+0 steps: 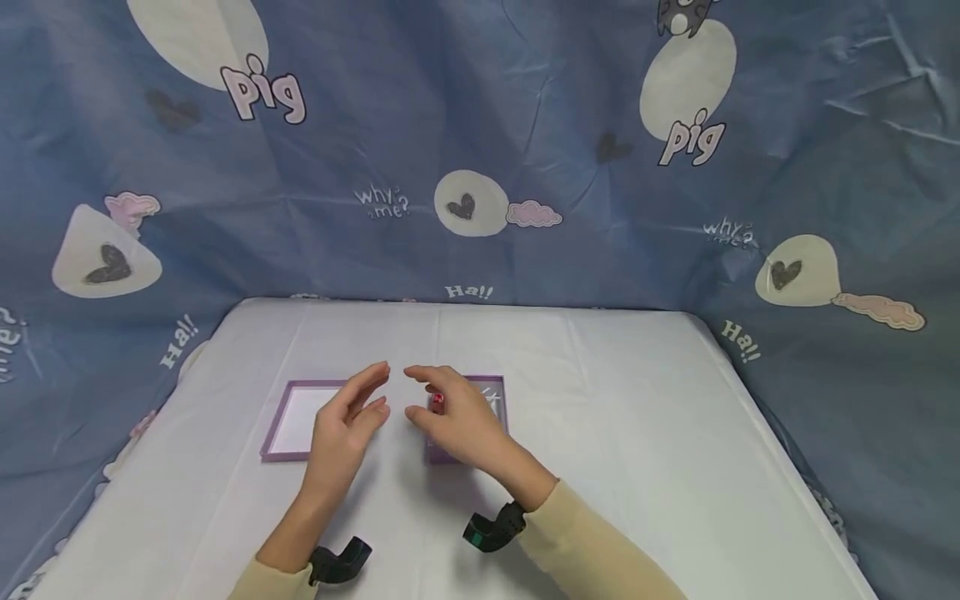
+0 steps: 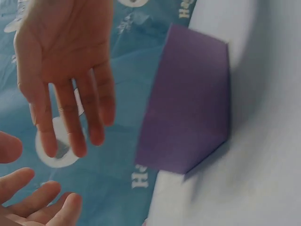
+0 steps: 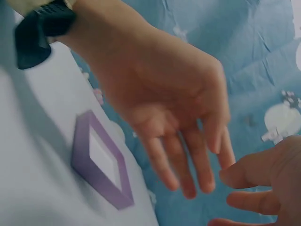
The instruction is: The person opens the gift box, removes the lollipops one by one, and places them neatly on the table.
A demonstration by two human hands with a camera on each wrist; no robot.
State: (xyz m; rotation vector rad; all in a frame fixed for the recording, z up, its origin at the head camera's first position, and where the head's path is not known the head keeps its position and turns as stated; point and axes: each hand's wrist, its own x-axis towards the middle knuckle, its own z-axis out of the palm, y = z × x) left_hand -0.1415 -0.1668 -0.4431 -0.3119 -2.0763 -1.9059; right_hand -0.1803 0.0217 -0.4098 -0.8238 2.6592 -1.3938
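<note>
Both hands are raised over the table, palms facing each other with a gap between them. My left hand (image 1: 339, 429) has relaxed fingers and holds nothing; it overlaps the right side of a shallow purple-rimmed box (image 1: 285, 457) with a white inside. My right hand (image 1: 463, 421), its palm bare in the left wrist view, hovers in front of a second purple box (image 1: 505, 408). Within that box show a grey surface with white marks and a small shiny red thing (image 1: 437, 400), partly hidden by the hand. The second box's plain purple side (image 2: 193, 103) faces the left wrist camera.
A white cloth (image 1: 637, 433) covers the table, on which both boxes stand side by side. Blue printed fabric (image 1: 337, 150) hangs behind and along the sides. Each wrist wears a black camera mount (image 1: 495, 529).
</note>
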